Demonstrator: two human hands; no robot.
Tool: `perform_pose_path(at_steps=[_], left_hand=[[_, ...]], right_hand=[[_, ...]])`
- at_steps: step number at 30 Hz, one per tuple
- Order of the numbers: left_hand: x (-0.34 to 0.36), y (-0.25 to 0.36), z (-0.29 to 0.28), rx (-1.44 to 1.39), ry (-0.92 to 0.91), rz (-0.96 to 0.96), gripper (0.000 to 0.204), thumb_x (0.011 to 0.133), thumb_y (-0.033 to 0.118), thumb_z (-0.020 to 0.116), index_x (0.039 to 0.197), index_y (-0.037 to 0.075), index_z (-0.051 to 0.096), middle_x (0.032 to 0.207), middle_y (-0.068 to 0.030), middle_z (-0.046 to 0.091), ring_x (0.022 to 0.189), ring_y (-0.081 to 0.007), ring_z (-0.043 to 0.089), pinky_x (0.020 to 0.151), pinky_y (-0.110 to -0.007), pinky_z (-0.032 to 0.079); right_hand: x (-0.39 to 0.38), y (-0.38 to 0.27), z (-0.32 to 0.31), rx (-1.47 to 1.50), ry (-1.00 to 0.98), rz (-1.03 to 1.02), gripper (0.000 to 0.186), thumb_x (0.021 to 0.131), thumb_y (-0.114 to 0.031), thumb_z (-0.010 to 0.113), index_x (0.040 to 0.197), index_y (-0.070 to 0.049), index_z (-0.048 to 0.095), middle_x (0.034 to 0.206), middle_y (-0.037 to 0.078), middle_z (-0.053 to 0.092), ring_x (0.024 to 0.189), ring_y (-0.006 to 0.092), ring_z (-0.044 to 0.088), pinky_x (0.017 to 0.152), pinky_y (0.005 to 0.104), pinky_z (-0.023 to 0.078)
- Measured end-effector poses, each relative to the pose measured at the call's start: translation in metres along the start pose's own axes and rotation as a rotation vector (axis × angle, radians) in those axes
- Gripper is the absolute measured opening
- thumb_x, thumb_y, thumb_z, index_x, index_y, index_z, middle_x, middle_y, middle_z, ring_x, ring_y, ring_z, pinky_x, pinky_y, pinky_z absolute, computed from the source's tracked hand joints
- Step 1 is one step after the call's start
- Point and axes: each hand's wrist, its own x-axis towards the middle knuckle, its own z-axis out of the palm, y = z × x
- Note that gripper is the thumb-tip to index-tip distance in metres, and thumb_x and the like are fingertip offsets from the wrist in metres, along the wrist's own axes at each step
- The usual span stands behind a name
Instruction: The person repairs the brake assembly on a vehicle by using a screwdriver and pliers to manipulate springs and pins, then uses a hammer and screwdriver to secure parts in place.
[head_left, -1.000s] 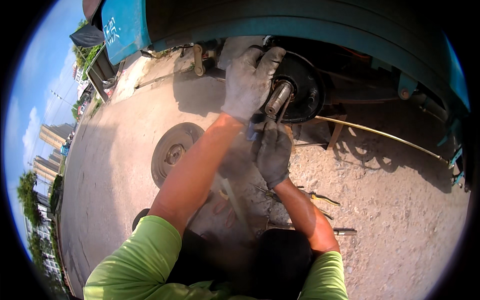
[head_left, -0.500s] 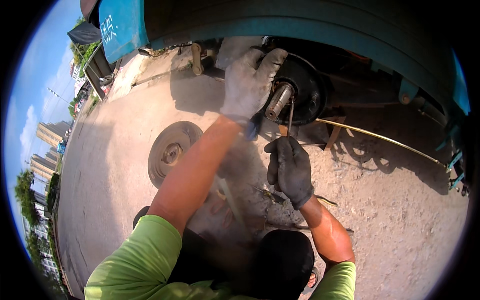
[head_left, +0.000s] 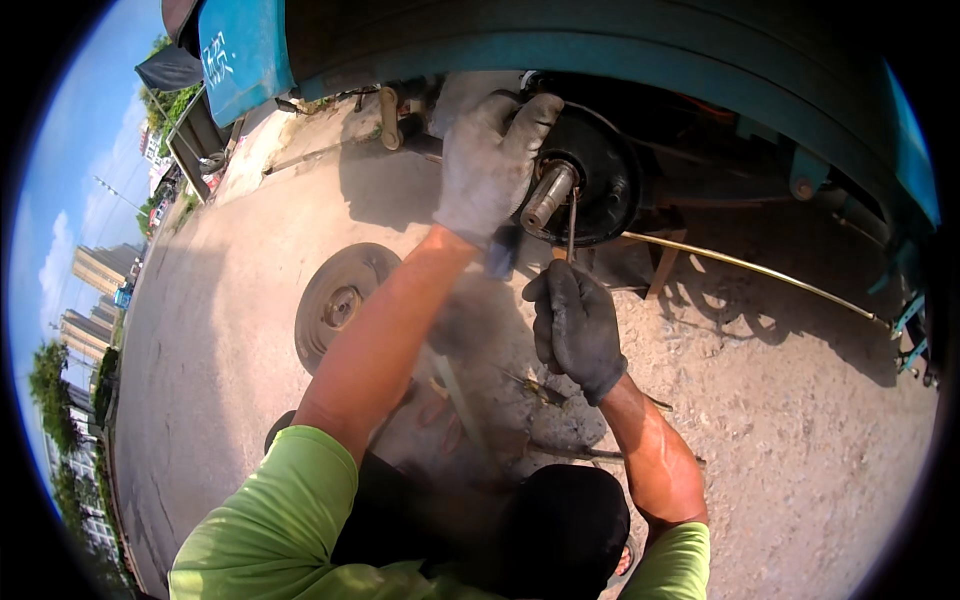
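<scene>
My left hand (head_left: 490, 165), in a pale grey glove, is at the left side of a round black backing plate (head_left: 607, 195). Its fingers are bent round the plate's edge; what they grip there is hidden. A splined metal shaft (head_left: 550, 197) sticks out from the plate's middle. Below it my right hand (head_left: 578, 325), in a dark dirty glove, is closed round a slim metal rod (head_left: 572, 225). The rod points upward, its tip beside the shaft's base; its lower end is hidden in my fist. A blurred dark-blue piece (head_left: 502, 254) shows just under my left wrist.
A round brake drum (head_left: 340, 305) lies on the concrete to the left. Loose tools, among them pliers (head_left: 540, 388), lie near my knees. Overhead hangs a blue vehicle body (head_left: 600, 62). A long yellowish rod (head_left: 760, 275) extends right from the plate.
Plate and shaft appear slightly further left in the picture, with both hands shifted alongside them. The right hand sits slightly higher, still round the rod.
</scene>
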Motion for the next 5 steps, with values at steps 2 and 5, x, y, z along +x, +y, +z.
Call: perform_pose_path(at_steps=[2,5], left_hand=[[-0.001,-0.002,0.002,-0.057,-0.033,-0.112,0.055,0.094,0.051,0.071,0.079,-0.002,0.07,0.064,-0.0143,0.062,0.059,-0.0261,0.058,0.06,-0.041,0.046],[-0.002,-0.006,-0.001,-0.061,-0.052,-0.152,0.056,0.094,0.053,0.071,0.081,-0.002,0.071,0.065,-0.0139,0.063,0.06,-0.0246,0.058,0.061,-0.041,0.046]], right_hand=[[0.012,0.013,-0.006,-0.019,-0.006,-0.16,0.045,0.114,-0.039,0.041,0.094,-0.002,0.058,0.051,0.0,0.043,0.035,0.0087,0.037,0.033,0.0263,0.026],[0.016,0.021,0.001,0.069,0.001,-0.074,0.041,0.113,-0.033,0.044,0.094,-0.001,0.061,0.06,0.001,0.05,0.045,0.0098,0.048,0.041,0.0287,0.037]])
